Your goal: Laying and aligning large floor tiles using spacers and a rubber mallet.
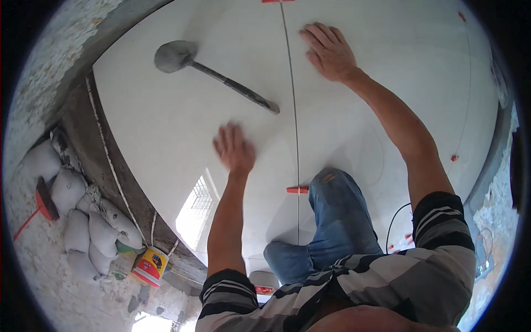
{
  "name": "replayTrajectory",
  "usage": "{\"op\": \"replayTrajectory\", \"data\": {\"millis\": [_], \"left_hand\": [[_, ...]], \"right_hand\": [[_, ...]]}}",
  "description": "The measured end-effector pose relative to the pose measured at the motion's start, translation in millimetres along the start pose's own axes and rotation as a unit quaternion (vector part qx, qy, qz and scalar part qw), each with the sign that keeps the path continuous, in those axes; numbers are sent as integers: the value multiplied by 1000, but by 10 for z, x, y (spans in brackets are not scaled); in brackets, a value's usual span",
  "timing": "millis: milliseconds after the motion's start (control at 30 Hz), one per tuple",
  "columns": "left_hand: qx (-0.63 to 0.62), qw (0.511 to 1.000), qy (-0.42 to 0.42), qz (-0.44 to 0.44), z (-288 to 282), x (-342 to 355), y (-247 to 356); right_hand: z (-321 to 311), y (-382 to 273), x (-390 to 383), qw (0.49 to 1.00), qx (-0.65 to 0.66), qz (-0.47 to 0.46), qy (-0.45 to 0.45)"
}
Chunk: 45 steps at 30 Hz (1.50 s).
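Note:
Large glossy white floor tiles (365,122) lie in front of me, with a dark straight joint running between them. My right hand (330,53) rests on the tile right of the joint, fingers stretched out and holding nothing. Left of the joint, my left hand (234,148) is slightly blurred, its fingers spread over the other tile; whether it touches the surface I cannot tell. Beyond that hand lies a mallet with a rounded grey head (176,56) and a dark handle (235,86). A red tile-levelling wedge (297,190) sits across the joint near my knee.
Several filled white sacks (91,224) are piled at the left, beside a red-handled tool (45,200) and a red and yellow bucket (150,266). More red wedges (409,238) lie at the lower right. A thin line with a red piece (454,158) crosses the right tile.

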<state>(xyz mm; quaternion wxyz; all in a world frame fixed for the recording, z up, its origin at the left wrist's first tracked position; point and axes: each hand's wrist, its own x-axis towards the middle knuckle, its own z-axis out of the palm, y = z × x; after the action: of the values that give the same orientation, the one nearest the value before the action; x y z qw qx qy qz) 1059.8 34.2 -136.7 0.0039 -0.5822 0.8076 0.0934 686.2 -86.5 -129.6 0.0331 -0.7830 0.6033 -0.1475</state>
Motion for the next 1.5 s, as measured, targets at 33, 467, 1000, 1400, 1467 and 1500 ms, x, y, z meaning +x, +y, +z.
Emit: {"op": "replayTrajectory", "data": {"millis": [33,467,1000,1400,1467,1500], "left_hand": [[10,999,4,-46,-20,-384,-378],[-22,980,118,-161,-100,-1069,-951],[-131,939,233,-217,-2,-1147,-1015],[-80,881,278,-373,176,-2947,-1440],[-26,856,248,-452,219,-3669,-1514],[-16,839,213,-500,268,-4007,-1526]], "right_hand": [[93,-122,92,1000,13,-16,2],[450,-760,472,990,-48,-127,-49],[902,-3632,-326,917,118,-357,-134],[1047,-3615,-244,913,58,-399,-53],[1095,-3589,-263,914,25,-403,-47],[1131,-3557,-242,914,23,-403,-45]]}}
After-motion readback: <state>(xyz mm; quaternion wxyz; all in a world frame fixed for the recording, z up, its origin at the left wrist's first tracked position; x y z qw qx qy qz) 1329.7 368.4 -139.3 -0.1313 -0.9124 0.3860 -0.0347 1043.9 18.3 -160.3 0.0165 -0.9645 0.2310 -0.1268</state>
